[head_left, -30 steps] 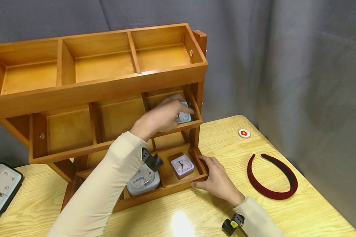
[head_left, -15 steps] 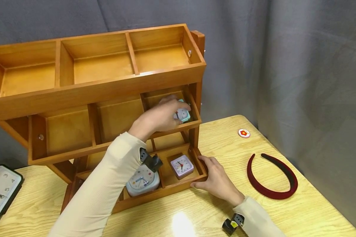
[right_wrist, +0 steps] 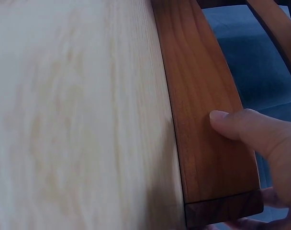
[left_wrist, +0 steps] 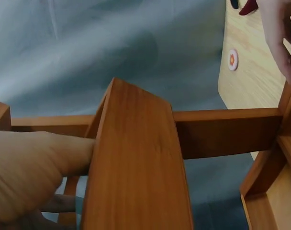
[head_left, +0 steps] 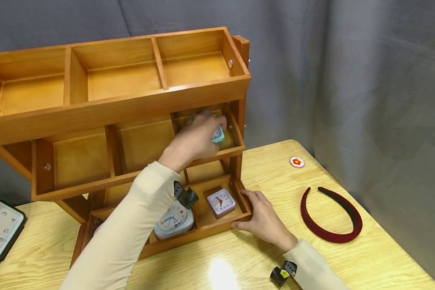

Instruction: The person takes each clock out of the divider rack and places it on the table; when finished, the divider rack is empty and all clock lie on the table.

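My left hand (head_left: 199, 135) reaches into the right compartment of the middle tier of a wooden shelf (head_left: 130, 106). It grips a small teal alarm clock (head_left: 218, 135), partly covered by the fingers. In the left wrist view that hand (left_wrist: 35, 167) is mostly behind the tier's side panel (left_wrist: 136, 158). My right hand (head_left: 264, 217) holds the right front corner of the bottom tier; its thumb lies on the wooden front board (right_wrist: 207, 110) in the right wrist view. A lilac alarm clock (head_left: 221, 201) sits in the bottom right compartment, with a light blue alarm clock (head_left: 174, 221) left of it.
On the table (head_left: 268, 169) to the right lie a dark red headband (head_left: 330, 235) and a round flower badge (head_left: 297, 162). A black-framed clock (head_left: 1, 233) is at the far left. Grey curtain (head_left: 348, 80) hangs behind. The top tier (head_left: 112, 114) overhangs the middle one.
My left hand has shifted the teal clock a little to the left and back inside its compartment, turning it somewhat. The right hand keeps its hold on the corner.
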Action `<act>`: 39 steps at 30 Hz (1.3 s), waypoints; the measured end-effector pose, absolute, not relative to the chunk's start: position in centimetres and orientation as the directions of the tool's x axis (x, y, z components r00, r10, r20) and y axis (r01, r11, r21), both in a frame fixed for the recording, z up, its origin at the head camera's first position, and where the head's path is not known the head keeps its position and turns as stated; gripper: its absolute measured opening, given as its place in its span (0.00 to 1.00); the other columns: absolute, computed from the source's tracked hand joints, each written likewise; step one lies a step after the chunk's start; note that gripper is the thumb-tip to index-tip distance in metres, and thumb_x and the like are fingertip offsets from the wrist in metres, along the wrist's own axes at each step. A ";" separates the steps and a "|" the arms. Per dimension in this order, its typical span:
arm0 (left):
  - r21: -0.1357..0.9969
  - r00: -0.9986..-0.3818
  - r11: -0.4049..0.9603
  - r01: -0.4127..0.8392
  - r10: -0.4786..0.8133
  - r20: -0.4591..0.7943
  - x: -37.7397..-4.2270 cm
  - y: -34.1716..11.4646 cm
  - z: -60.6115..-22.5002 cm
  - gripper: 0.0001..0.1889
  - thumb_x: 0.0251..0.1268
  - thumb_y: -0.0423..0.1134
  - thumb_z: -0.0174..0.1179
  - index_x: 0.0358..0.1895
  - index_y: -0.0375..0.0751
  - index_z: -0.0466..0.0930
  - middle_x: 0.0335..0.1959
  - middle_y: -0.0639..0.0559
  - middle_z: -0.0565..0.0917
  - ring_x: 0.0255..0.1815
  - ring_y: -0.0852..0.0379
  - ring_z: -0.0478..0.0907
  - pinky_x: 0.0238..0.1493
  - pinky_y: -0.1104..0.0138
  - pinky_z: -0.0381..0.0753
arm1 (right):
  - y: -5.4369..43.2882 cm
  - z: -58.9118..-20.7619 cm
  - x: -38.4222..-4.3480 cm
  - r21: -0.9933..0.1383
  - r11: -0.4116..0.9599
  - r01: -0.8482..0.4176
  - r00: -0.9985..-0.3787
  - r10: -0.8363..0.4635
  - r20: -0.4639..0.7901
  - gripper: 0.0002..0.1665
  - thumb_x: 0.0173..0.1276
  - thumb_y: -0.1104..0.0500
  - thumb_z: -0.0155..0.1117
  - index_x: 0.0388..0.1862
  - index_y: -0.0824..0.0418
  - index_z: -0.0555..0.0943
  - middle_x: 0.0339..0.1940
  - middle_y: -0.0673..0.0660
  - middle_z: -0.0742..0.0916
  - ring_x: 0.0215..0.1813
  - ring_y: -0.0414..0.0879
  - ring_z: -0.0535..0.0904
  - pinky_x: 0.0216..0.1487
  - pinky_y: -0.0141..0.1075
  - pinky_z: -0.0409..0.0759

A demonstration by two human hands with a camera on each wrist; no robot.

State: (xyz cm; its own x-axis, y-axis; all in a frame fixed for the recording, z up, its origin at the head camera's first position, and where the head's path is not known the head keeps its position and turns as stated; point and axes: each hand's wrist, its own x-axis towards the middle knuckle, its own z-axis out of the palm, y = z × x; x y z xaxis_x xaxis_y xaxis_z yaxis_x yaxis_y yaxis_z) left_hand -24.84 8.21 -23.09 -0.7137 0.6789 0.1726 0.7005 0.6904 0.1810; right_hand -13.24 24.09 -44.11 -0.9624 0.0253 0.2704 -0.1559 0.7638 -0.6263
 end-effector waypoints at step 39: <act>-0.046 -0.394 0.432 0.901 0.856 0.334 -12.3 7.4 -22.8 0.19 0.56 0.46 0.61 0.53 0.56 0.78 0.43 0.50 0.77 0.37 0.57 0.72 0.25 0.70 0.76 | 26.5 -43.4 -11.9 -0.630 0.725 -0.276 -0.939 -0.063 0.339 0.50 0.45 0.58 0.79 0.68 0.61 0.66 0.57 0.59 0.78 0.55 0.50 0.75 0.54 0.46 0.77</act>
